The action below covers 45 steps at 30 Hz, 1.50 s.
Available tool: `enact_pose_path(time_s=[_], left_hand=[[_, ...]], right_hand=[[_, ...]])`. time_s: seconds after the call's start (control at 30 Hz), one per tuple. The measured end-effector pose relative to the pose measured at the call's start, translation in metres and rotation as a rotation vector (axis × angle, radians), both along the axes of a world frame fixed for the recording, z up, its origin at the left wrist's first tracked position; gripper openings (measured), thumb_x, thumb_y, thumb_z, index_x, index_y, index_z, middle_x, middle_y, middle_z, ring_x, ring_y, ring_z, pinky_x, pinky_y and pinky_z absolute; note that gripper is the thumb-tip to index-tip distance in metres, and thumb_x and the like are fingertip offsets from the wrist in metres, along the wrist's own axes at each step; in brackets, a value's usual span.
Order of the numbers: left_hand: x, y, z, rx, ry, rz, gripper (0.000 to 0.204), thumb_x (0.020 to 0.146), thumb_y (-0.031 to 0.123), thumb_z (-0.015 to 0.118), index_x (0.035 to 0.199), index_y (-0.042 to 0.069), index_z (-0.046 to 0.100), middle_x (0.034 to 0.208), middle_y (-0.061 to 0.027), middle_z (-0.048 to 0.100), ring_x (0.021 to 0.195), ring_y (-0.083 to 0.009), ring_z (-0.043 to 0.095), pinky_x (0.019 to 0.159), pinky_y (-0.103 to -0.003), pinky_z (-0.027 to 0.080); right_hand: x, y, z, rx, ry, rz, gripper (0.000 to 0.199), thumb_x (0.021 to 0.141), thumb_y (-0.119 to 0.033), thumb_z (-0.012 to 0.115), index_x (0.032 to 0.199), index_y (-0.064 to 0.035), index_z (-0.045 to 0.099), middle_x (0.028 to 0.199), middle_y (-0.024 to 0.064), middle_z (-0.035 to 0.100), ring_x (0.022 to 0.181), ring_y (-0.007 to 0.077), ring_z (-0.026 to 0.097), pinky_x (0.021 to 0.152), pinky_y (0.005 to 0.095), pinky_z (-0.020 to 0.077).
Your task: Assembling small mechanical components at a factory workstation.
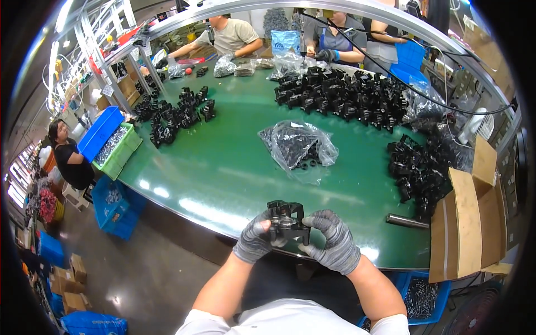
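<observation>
Between my two hands, over the near edge of the green table (206, 178), is a black bracket-like part (286, 216) with a shiny metal ring or shaft across its middle. My left hand (254, 239), in a grey knitted glove with a bare thumb tip, grips its left side. On its right side, my gloved right hand (335, 243) pinches it with thumb and fingers. Just beyond lies an open clear plastic bag (298, 148) with small black rings in and beside it. To the right rests a short metal rod (407, 221).
Black parts are heaped at the far right (340, 95), the right edge (419, 167) and the left (178, 117). A cardboard box (469, 223) stands at the right. Green and blue bins (120, 151) sit at the left edge. Several people work around the table. A metal frame (223, 11) arches overhead.
</observation>
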State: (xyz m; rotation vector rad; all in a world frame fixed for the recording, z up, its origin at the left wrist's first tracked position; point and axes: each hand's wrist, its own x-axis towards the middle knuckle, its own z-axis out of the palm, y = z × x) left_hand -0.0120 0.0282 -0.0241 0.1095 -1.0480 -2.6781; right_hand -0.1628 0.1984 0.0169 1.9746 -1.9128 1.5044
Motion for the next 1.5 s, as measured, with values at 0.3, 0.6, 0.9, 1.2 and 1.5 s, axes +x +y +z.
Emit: enact_pose_path(time_s=[0.3, 0.6, 0.9, 1.2, 1.5], left_hand=[[-0.003, -0.009, -0.007, 0.030, -0.023, 0.021, 0.087, 0.077, 0.042, 0.076, 0.144, -0.004, 0.045, 0.107, -0.0147, 0.068, 0.076, -0.0190, 0.067, 0.061, -0.027, 0.052], [0.003, -0.004, -0.015, 0.030, -0.029, 0.042, 0.088, 0.078, 0.042, 0.076, 0.145, -0.004, 0.044, 0.108, -0.0151, 0.068, 0.077, -0.0185, 0.066, 0.061, -0.028, 0.052], [-0.003, 0.006, -0.002, 0.047, 0.026, 0.110, 0.086, 0.078, 0.036, 0.078, 0.146, -0.003, 0.043, 0.126, -0.0176, 0.064, 0.091, -0.0217, 0.069, 0.062, -0.027, 0.056], [0.000, -0.013, -0.018, 0.005, -0.013, 0.062, 0.096, 0.071, 0.039, 0.078, 0.148, -0.003, 0.040, 0.128, -0.0206, 0.062, 0.102, -0.0287, 0.070, 0.070, -0.031, 0.060], [0.005, 0.006, -0.001, 0.038, -0.069, 0.184, 0.095, 0.070, 0.038, 0.078, 0.148, -0.002, 0.041, 0.131, -0.0207, 0.060, 0.111, -0.0301, 0.067, 0.083, -0.036, 0.061]], right_hand=[[-0.008, -0.005, -0.002, -0.003, 0.051, 0.011, 0.058, 0.067, -0.015, 0.089, 0.120, -0.0113, 0.065, 0.107, 0.0157, 0.065, 0.096, 0.0359, 0.065, 0.083, 0.0450, 0.0545], [-0.002, 0.002, -0.007, 0.017, 0.008, 0.000, 0.057, 0.066, -0.016, 0.090, 0.118, -0.0111, 0.066, 0.106, 0.0156, 0.065, 0.096, 0.0357, 0.065, 0.085, 0.0451, 0.0542], [0.000, 0.004, -0.016, 0.076, -0.112, 0.018, 0.066, 0.074, -0.016, 0.090, 0.132, -0.0077, 0.059, 0.119, 0.0126, 0.064, 0.105, 0.0295, 0.065, 0.092, 0.0402, 0.0527], [-0.004, -0.005, -0.007, 0.047, -0.094, 0.044, 0.066, 0.070, -0.004, 0.087, 0.131, -0.0060, 0.062, 0.116, 0.0129, 0.067, 0.108, 0.0308, 0.064, 0.095, 0.0398, 0.0518], [0.000, 0.001, -0.009, 0.089, -0.024, 0.047, 0.059, 0.069, -0.004, 0.086, 0.124, -0.0070, 0.065, 0.113, 0.0137, 0.066, 0.107, 0.0329, 0.065, 0.093, 0.0409, 0.0530]])
